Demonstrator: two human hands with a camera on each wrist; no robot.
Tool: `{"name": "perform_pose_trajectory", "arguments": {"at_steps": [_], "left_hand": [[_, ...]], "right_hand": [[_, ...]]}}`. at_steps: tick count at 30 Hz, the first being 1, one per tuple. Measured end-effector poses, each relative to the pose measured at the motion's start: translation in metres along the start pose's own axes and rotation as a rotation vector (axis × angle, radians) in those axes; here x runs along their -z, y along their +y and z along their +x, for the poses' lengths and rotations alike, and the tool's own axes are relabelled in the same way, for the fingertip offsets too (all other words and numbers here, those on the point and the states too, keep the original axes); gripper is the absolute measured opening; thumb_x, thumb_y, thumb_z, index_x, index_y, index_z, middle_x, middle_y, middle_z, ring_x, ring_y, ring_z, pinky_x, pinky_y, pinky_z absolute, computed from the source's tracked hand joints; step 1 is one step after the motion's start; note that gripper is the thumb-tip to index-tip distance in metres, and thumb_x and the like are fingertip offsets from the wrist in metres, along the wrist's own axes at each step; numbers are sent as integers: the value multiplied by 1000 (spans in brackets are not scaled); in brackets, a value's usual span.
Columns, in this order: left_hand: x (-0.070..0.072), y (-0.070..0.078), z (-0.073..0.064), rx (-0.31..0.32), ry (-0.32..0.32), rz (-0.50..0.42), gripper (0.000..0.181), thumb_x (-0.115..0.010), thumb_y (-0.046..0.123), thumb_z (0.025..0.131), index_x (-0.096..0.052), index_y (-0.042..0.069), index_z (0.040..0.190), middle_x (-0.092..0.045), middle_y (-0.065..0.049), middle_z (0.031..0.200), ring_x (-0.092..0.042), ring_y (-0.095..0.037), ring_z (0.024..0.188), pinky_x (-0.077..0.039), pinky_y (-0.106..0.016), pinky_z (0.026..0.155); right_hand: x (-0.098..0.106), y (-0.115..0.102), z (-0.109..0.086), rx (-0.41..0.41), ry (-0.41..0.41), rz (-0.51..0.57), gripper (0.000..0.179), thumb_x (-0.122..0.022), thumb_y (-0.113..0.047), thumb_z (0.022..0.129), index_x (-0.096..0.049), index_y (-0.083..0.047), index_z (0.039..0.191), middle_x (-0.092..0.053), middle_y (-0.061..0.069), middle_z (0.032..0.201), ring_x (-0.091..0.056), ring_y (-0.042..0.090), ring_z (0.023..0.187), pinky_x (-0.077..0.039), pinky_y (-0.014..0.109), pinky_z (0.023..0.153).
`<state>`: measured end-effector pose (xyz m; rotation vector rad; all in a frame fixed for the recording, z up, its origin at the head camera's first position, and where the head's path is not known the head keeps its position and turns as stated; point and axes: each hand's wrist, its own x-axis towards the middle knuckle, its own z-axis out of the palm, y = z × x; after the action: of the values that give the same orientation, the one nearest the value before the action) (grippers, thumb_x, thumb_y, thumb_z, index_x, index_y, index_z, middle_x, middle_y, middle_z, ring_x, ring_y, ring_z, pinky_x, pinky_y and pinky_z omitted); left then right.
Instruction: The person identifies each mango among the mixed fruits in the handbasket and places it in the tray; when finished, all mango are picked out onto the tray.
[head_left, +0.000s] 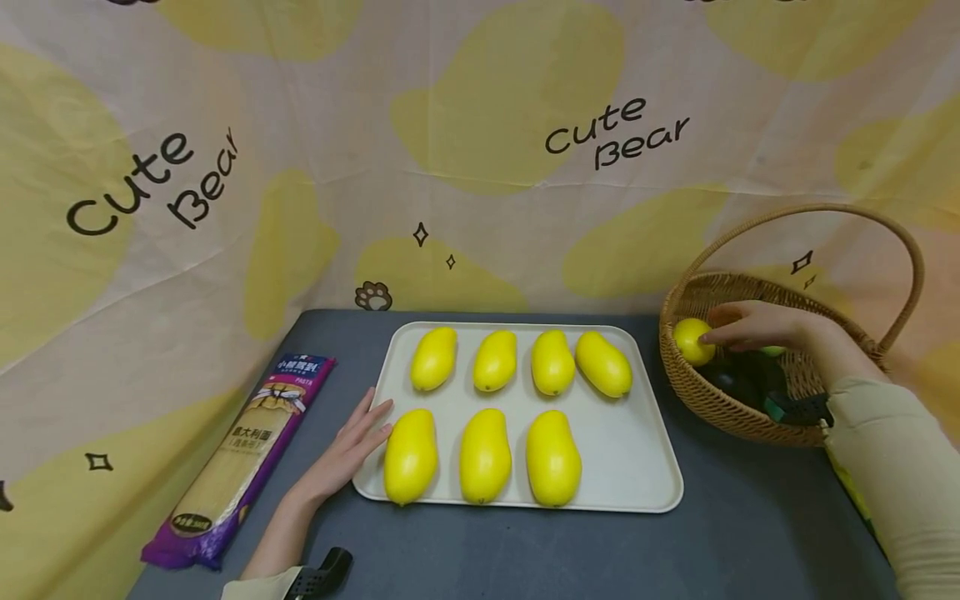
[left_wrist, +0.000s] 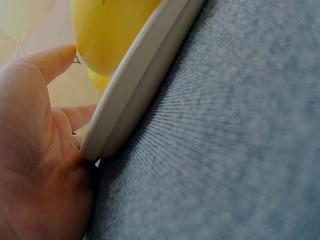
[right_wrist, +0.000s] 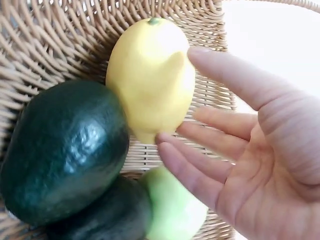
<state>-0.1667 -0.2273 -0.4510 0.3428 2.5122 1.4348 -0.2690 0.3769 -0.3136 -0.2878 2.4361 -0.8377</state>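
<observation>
My right hand [head_left: 753, 323] reaches into the wicker basket [head_left: 738, 425] on the right. In the right wrist view its thumb and fingertips are right at a yellow lemon [right_wrist: 150, 75], with the fingers loosely extended rather than closed around it. Dark green avocados [right_wrist: 70, 150] and a light green fruit [right_wrist: 175, 205] lie beside the lemon. My left hand [head_left: 348, 446] rests at the left rim of a white tray [head_left: 622, 458], fingers straight and spread. Several yellow mangoes [head_left: 483, 457] lie in two rows on that tray; the front-left one is closest to the left fingertips.
A purple-edged pack of pasta [head_left: 243, 458] lies slanted on the grey table [head_left: 480, 554], left of the tray. The basket's tall handle [head_left: 817, 208] arches above the right hand. Behind the table hangs a patterned cloth [head_left: 480, 208].
</observation>
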Motion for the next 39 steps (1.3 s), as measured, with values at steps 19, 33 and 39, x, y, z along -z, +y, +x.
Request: {"name": "perform_pose_trajectory", "arguments": {"at_steps": [19, 33, 39], "left_hand": [[-5, -4, 0, 2, -3, 1, 59, -44, 37, 103, -32, 7, 152, 4, -11, 164, 7, -40, 146, 11, -71, 104], [-2, -2, 1, -10, 2, -14, 57, -47, 33, 102, -34, 7, 151, 3, -12, 163, 6, -42, 146, 10, -72, 104], [0, -2, 2, 2, 5, -6, 58, -45, 35, 103, -33, 7, 152, 4, -11, 163, 7, -42, 146, 10, -73, 104]], "right_hand": [[-24, 10, 10, -100, -73, 43, 106, -60, -44, 94, 13, 8, 148, -12, 36, 141, -33, 50, 127, -39, 58, 100], [-13, 6, 4, -55, 1, -14, 102, -64, -40, 92, 4, 11, 148, -18, 37, 140, -41, 46, 123, -45, 53, 97], [-3, -5, -7, -9, 67, -123, 98, -64, -40, 92, -2, 9, 149, -18, 37, 142, -46, 45, 119, -50, 50, 87]]}}
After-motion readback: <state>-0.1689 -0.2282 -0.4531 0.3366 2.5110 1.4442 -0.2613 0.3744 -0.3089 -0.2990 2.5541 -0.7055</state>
